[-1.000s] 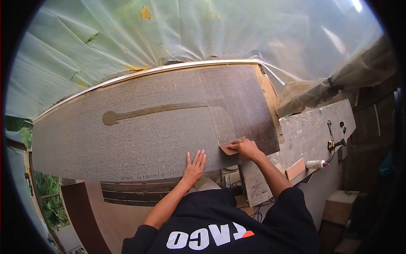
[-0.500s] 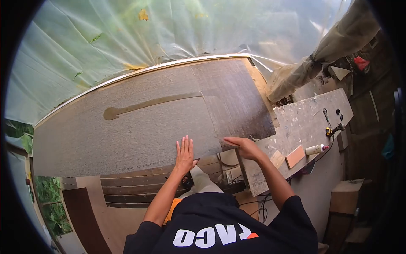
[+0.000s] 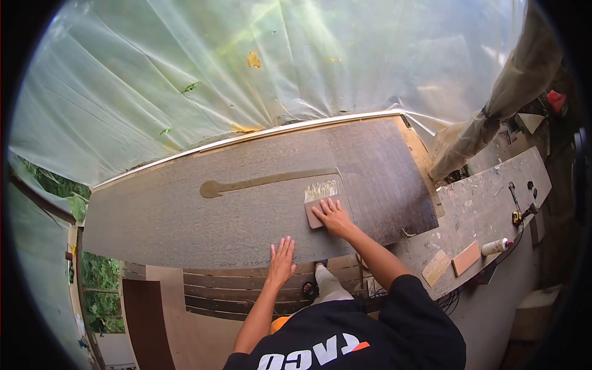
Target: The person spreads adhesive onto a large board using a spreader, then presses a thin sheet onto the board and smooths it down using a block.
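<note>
Resting flat near the close edge of the big grey board (image 3: 185,222), the left hand (image 3: 282,259) has its fingers straight and slightly spread, gripping nothing. Just beyond it the right hand (image 3: 333,217) presses palm-down on a brown sanding pad (image 3: 320,192), fingers laid flat and close together over its near right part, so the pad shows past the fingertips on the far and left sides, beside a pale long-handled outline (image 3: 265,182) in the board. Farther off hangs clear plastic sheeting (image 3: 246,80)
</note>
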Action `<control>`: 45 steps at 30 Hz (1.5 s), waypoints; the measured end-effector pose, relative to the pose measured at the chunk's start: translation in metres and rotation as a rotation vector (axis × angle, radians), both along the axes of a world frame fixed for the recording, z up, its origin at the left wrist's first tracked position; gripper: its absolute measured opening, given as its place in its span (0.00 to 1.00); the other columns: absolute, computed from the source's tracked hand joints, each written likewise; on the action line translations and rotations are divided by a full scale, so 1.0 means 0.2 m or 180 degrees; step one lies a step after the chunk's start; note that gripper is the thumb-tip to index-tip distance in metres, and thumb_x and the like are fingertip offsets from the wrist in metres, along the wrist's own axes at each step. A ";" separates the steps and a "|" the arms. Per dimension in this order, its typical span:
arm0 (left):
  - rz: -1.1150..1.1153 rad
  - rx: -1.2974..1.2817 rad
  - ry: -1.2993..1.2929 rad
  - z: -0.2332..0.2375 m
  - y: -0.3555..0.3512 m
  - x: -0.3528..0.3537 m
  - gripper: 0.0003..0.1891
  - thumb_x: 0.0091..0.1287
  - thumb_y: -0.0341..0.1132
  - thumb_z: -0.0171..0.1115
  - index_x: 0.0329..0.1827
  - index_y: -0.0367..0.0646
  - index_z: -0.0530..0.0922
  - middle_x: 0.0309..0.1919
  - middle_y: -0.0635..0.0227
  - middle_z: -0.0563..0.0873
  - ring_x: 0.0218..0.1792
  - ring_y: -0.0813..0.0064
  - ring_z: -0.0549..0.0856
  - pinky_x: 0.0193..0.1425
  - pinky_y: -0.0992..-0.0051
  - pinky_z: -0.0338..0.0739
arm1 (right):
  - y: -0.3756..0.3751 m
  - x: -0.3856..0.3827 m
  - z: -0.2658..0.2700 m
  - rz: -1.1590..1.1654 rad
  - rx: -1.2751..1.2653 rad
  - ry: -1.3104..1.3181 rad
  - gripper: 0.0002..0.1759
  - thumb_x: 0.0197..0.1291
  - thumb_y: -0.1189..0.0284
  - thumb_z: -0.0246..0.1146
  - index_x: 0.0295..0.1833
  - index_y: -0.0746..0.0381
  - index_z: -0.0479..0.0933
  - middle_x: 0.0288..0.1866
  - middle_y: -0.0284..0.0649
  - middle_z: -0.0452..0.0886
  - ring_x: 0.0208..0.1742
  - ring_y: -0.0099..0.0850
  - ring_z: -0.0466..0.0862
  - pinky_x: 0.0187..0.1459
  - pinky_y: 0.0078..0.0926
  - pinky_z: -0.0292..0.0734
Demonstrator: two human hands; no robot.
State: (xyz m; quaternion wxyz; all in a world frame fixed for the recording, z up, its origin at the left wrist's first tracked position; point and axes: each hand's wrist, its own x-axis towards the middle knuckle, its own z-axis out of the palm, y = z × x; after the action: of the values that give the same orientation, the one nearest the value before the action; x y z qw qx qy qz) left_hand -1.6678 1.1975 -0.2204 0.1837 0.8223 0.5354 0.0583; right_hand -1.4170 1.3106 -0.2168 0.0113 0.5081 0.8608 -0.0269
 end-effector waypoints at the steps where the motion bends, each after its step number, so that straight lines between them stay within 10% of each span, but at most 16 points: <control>1: 0.0010 -0.0027 -0.0034 0.01 0.01 0.01 0.48 0.50 0.33 0.72 0.76 0.39 0.55 0.78 0.56 0.54 0.78 0.54 0.54 0.78 0.45 0.45 | -0.12 0.03 0.04 0.0153 -0.0069 -0.0015 0.31 0.66 0.69 0.50 0.75 0.45 0.61 0.75 0.48 0.63 0.76 0.51 0.61 0.70 0.56 0.56; 10: 0.0164 0.0215 0.0259 0.04 -0.01 0.20 0.53 0.46 0.39 0.77 0.75 0.36 0.55 0.77 0.49 0.52 0.78 0.50 0.51 0.73 0.33 0.42 | -0.22 0.59 0.61 -0.0172 -0.0412 0.0550 0.29 0.55 0.73 0.58 0.65 0.46 0.74 0.67 0.36 0.76 0.64 0.37 0.77 0.62 0.37 0.72; 14: -0.0493 0.0287 0.0288 0.04 0.06 0.32 0.55 0.45 0.39 0.78 0.76 0.40 0.54 0.78 0.55 0.52 0.78 0.54 0.51 0.72 0.29 0.41 | 0.01 0.97 0.41 -0.0638 -0.0503 -0.0246 0.31 0.55 0.77 0.55 0.65 0.43 0.75 0.70 0.37 0.72 0.67 0.41 0.74 0.60 0.42 0.73; 15: -0.0433 0.0261 0.0292 0.06 0.07 0.33 0.54 0.45 0.38 0.77 0.76 0.42 0.54 0.78 0.58 0.53 0.78 0.55 0.52 0.72 0.28 0.41 | 0.00 0.95 0.53 -0.1017 -0.1597 0.0065 0.33 0.53 0.80 0.52 0.64 0.41 0.76 0.67 0.35 0.75 0.66 0.41 0.75 0.59 0.40 0.75; 24: -0.0315 0.0452 0.0109 0.02 0.06 0.34 0.53 0.42 0.33 0.77 0.75 0.44 0.58 0.77 0.60 0.55 0.78 0.57 0.54 0.71 0.28 0.42 | -0.80 1.11 0.42 -0.1013 -0.0855 0.0234 0.29 0.55 0.80 0.54 0.59 0.41 0.80 0.62 0.32 0.79 0.63 0.38 0.78 0.56 0.36 0.77; 28: -0.0342 0.0473 0.0089 -0.01 0.05 0.32 0.53 0.42 0.34 0.78 0.75 0.45 0.58 0.77 0.60 0.56 0.78 0.57 0.54 0.71 0.27 0.42 | -1.17 1.17 0.24 -0.1133 -0.1966 -0.0150 0.28 0.57 0.78 0.53 0.59 0.40 0.80 0.59 0.32 0.82 0.54 0.39 0.83 0.51 0.36 0.80; 38: -0.0353 0.0390 -0.0045 0.03 0.07 0.32 0.54 0.43 0.37 0.78 0.75 0.44 0.58 0.77 0.59 0.55 0.78 0.57 0.54 0.71 0.27 0.40 | -1.05 1.00 0.55 -0.2779 -0.2012 0.4582 0.24 0.51 0.82 0.66 0.57 0.68 0.76 0.51 0.34 0.82 0.51 0.25 0.79 0.55 0.26 0.72; 45: -0.0467 0.0209 -0.0196 0.03 0.07 0.28 0.52 0.46 0.39 0.77 0.76 0.43 0.57 0.78 0.59 0.54 0.78 0.56 0.52 0.72 0.28 0.41 | -0.37 0.73 0.82 -0.1659 -0.1710 0.4585 0.20 0.54 0.82 0.64 0.56 0.69 0.77 0.49 0.34 0.82 0.50 0.24 0.78 0.55 0.26 0.72</control>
State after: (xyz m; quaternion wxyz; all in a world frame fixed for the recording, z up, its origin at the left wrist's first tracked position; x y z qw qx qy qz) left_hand -1.6114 1.2122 -0.2154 0.1769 0.8627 0.4656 0.0876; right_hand -1.2707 1.2371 -0.0529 -0.4307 0.5302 0.4750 -0.5548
